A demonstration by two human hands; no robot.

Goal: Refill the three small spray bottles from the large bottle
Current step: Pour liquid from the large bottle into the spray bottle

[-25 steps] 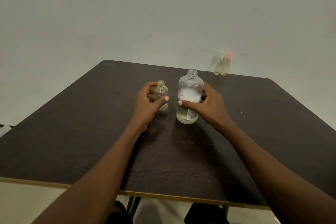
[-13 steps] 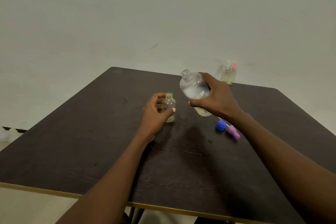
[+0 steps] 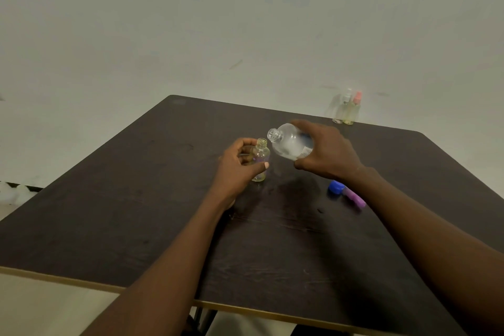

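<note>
Gripping clear rounded bottle (image 3: 286, 142), threaded small vial (image 3: 261, 154)

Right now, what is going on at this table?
A person looks ready to pour. The right hand holds the large bottle tilted, its open neck near the mouth of a small open bottle that the left hand steadies upright on the table. A blue cap and purple spray top lie beside the right wrist. Two capped spray bottles stand at the far edge.

A: What sort of place am I working in?
B: I see a plain room: a pale wall (image 3: 245, 22) and a dark wood-grain table (image 3: 136, 213) with a light edge. Home or office, I cannot tell.
</note>
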